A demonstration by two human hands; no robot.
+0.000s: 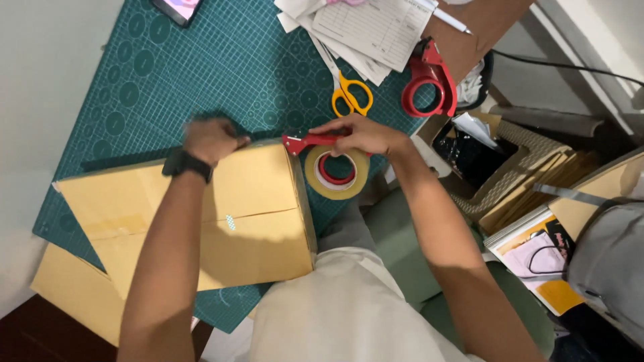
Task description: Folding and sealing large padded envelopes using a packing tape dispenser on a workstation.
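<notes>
A red-handled tape dispenser with a tan tape roll (335, 167) is gripped by the right hand (362, 134) at the far right corner of the brown cardboard box (201, 214), whose far edge is pressed by the blurred left hand (211, 139), on the green cutting mat (201, 74).

A brown cardboard box (258, 214) lies flat on top, flaps shut. A red tape dispenser (329, 164) with a roll of see-through tape sits at its far right corner, maybe touching it.

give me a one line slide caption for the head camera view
Right hand holds a red tape dispenser at a cardboard box's edge while the left hand presses its top.
</notes>
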